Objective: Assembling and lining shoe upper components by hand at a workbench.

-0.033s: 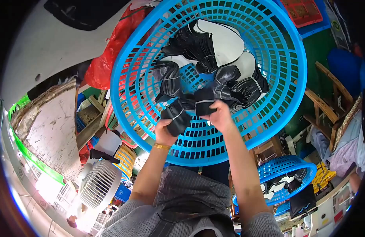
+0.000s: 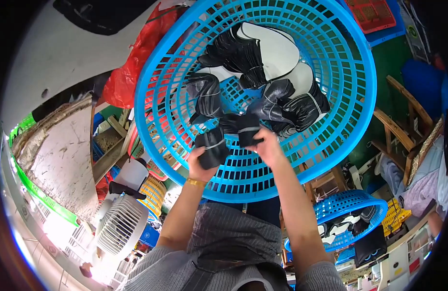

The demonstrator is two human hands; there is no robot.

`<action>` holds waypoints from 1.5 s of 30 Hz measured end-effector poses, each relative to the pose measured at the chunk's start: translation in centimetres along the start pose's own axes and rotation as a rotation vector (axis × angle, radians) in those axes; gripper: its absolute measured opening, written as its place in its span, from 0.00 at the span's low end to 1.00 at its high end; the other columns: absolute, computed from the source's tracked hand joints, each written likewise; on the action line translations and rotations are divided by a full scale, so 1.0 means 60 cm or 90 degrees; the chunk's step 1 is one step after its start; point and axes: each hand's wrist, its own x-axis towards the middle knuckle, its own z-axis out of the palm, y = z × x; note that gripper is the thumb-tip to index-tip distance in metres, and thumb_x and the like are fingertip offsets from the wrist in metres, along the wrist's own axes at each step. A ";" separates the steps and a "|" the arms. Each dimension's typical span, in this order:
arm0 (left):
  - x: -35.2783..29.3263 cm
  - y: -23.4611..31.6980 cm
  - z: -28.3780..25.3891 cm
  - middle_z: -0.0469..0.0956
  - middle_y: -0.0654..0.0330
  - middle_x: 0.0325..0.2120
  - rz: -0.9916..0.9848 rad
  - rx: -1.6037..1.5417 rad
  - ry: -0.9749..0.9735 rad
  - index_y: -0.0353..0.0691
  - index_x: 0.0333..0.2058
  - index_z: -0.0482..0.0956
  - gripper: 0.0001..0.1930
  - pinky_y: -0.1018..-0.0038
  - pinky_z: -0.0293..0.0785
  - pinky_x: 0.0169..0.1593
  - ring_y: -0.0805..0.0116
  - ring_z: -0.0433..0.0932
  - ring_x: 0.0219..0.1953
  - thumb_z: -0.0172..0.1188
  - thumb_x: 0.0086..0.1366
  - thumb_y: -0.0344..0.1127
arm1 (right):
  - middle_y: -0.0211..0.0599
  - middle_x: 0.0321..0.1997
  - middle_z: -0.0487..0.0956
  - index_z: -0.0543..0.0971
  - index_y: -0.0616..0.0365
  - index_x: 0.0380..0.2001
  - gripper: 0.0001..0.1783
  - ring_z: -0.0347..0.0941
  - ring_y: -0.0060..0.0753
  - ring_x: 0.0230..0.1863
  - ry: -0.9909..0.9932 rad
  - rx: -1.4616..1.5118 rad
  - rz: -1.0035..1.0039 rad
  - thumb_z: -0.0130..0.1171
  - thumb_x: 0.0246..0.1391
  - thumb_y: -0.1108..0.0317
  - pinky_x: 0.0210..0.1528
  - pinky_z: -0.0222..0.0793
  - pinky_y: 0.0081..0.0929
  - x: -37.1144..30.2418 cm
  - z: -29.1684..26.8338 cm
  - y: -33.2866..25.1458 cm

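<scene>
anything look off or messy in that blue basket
Nothing looks damaged or spilled. The black and white gloves lie in a loose, unsorted heap in the blue basket, and each hand, left and right, holds a black piece.

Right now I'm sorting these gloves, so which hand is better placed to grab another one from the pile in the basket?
Right. The right hand sits beside the glove pile in the blue basket, holding one black piece; the left hand is lower, gripping another glove.

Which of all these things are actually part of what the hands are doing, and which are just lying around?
In use:
left hand
right hand
black gloves
big blue basket

Lying about:
white fan
red bag
smaller blue basket
yellow crate
</scene>
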 end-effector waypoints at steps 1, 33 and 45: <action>-0.019 0.000 -0.014 0.71 0.52 0.49 -0.032 -0.052 0.035 0.40 0.55 0.65 0.31 0.51 0.64 0.56 0.54 0.72 0.50 0.55 0.53 0.45 | 0.38 0.40 0.76 0.72 0.57 0.45 0.22 0.73 0.34 0.41 0.025 -0.090 0.005 0.49 0.42 0.66 0.42 0.70 0.36 -0.022 0.007 0.017; -0.013 0.023 -0.028 0.68 0.53 0.54 -0.141 -0.105 -0.012 0.42 0.57 0.62 0.39 0.39 0.62 0.53 0.48 0.68 0.54 0.60 0.44 0.45 | 0.40 0.40 0.74 0.74 0.58 0.39 0.21 0.64 0.41 0.48 -0.088 -1.678 -0.536 0.59 0.36 0.68 0.57 0.54 0.38 -0.024 0.001 -0.021; 0.058 0.024 -0.026 0.71 0.53 0.50 -0.147 -0.078 0.022 0.43 0.54 0.67 0.34 0.41 0.66 0.49 0.48 0.70 0.52 0.59 0.47 0.47 | 0.42 0.32 0.75 0.76 0.59 0.34 0.21 0.72 0.45 0.34 -0.023 -1.254 -0.615 0.62 0.44 0.52 0.37 0.70 0.37 -0.047 0.040 -0.066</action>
